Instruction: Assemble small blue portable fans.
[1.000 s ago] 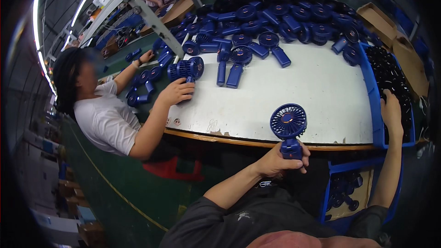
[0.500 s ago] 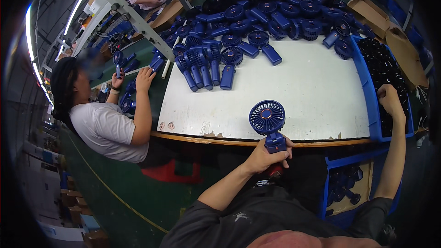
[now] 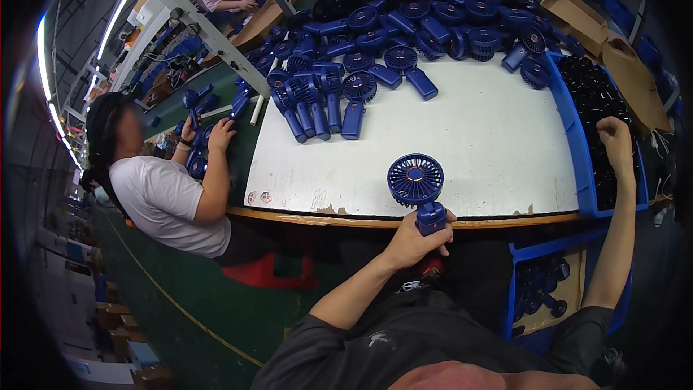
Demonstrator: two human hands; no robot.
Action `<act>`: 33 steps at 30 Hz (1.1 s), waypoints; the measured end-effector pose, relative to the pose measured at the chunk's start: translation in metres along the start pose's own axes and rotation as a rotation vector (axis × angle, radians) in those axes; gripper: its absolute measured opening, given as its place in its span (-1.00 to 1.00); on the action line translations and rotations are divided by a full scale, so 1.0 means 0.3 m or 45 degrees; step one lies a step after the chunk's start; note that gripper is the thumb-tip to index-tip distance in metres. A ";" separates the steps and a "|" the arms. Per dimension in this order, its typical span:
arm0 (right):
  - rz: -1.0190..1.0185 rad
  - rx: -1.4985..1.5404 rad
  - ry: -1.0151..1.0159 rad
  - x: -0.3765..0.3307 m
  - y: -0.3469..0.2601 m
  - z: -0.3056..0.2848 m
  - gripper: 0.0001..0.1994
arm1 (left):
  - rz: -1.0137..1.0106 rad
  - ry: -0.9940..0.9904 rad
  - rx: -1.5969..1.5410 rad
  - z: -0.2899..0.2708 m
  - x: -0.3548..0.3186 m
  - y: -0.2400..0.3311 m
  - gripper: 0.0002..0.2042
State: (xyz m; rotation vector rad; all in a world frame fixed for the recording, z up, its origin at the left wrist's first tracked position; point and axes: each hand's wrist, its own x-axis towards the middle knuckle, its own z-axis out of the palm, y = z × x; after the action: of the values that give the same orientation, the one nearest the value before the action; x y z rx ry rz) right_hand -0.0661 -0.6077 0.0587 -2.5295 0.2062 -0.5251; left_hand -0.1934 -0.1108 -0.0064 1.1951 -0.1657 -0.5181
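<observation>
My left hand (image 3: 408, 245) grips the fan (image 3: 415, 175), head toward the bench (image 3: 491, 152); my right hand (image 3: 615, 139) half-curls over the bin (image 3: 575, 146), hold unclear.

Glossy plastic fan (image 3: 416, 178); smooth white tabletop (image 3: 462, 137) with rough, chipped edge.
</observation>
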 end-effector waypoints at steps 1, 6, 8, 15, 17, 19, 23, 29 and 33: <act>-0.015 -0.002 0.009 -0.004 -0.005 0.001 -0.84 | 0.005 -0.001 0.021 0.001 0.000 -0.001 -0.70; -0.059 0.526 0.149 -0.110 -0.158 -0.004 -0.84 | 0.030 0.045 0.111 0.019 0.020 -0.018 -0.64; -0.040 0.922 -0.174 -0.254 -0.413 0.046 -0.86 | 0.057 0.054 0.023 0.036 0.023 -0.015 -0.60; 0.180 1.757 -0.804 -0.651 -0.690 0.317 -0.88 | 0.125 0.083 -0.133 0.111 0.031 -0.040 -0.64; 0.226 1.843 -0.645 -0.683 -0.675 0.371 -0.87 | 0.130 0.158 -0.037 0.110 0.017 -0.037 -0.66; 0.273 1.724 -0.541 -0.709 -0.662 0.398 -0.84 | 0.193 0.267 0.048 0.127 0.017 -0.040 -0.70; 0.421 1.672 -0.591 -0.751 -0.665 0.416 -0.77 | 0.424 0.407 0.285 0.154 0.030 -0.084 -0.73; 0.586 1.764 -0.625 -0.772 -0.649 0.433 -0.75 | 0.537 0.334 0.470 0.206 0.008 -0.095 -0.73; 0.593 1.766 -0.694 -0.783 -0.643 0.434 -0.71 | 0.461 0.264 0.506 0.187 -0.002 -0.107 -0.73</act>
State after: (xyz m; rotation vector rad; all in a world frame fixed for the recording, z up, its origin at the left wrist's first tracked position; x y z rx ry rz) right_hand -0.2198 -0.3243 -0.0144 -1.1189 0.1334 0.2143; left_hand -0.2252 -0.1664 -0.0148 1.5559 -0.3101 -0.0396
